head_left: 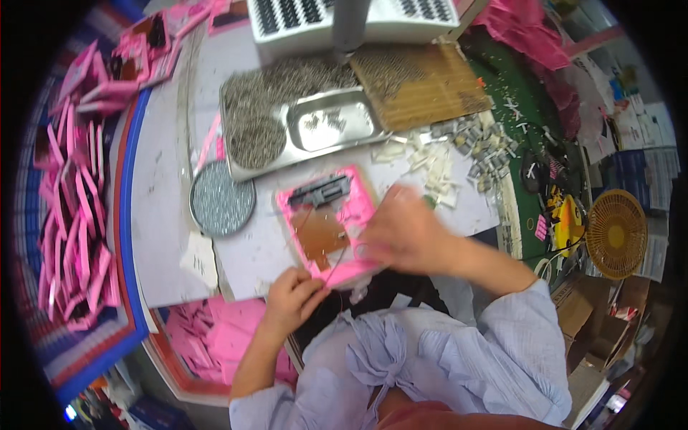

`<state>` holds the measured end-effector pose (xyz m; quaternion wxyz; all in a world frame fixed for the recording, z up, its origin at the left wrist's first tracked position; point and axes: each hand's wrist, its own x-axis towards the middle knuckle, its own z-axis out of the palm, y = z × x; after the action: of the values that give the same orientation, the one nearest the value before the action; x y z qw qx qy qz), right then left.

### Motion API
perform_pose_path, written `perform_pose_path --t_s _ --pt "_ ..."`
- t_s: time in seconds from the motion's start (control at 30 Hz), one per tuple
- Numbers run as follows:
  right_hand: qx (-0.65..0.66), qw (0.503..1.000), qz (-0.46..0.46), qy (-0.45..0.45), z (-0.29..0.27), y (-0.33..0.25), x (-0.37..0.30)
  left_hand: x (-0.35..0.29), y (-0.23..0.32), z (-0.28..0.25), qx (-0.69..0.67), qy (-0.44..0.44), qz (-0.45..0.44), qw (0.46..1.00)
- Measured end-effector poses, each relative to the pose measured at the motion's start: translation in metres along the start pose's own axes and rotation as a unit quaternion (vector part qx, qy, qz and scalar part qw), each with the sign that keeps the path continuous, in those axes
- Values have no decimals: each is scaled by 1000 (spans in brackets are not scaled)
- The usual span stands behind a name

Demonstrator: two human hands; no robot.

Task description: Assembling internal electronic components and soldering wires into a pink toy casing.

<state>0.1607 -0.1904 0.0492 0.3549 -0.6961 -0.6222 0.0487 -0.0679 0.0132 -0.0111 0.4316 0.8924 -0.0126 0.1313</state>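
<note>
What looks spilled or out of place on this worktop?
Loose white pieces and grey parts lie strewn right of the metal tray, uncontained, so they look spilled, though that may be deliberate. Farther right, white bits dot the green surface. The pink case shows no clear damage.

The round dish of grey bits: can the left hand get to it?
Probably yes: the left hand is at the pink case, with mostly white tabletop between it and the round dish.

The casing (356, 208) is smooth pink plastic. The tray (304, 153) is glossy metal; the sleeve (527, 326), matt, crinkled cloth.
</note>
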Motion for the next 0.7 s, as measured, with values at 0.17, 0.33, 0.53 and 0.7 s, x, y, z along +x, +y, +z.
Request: perform_pose_path --t_s 0.17,0.33,0.53,0.7 --pt "-145 941 167 255 -133 136 79 9 7 -9 3 -29 -7 1000" --pt "-408 874 -34 263 -186 258 159 20 5 -9 -1 -65 -11 998" --pt "-383 902 41 193 -171 276 207 10 13 -13 11 -45 -47 998" --pt "-202 926 113 300 -185 257 185 12 8 -8 18 -50 -45 998"
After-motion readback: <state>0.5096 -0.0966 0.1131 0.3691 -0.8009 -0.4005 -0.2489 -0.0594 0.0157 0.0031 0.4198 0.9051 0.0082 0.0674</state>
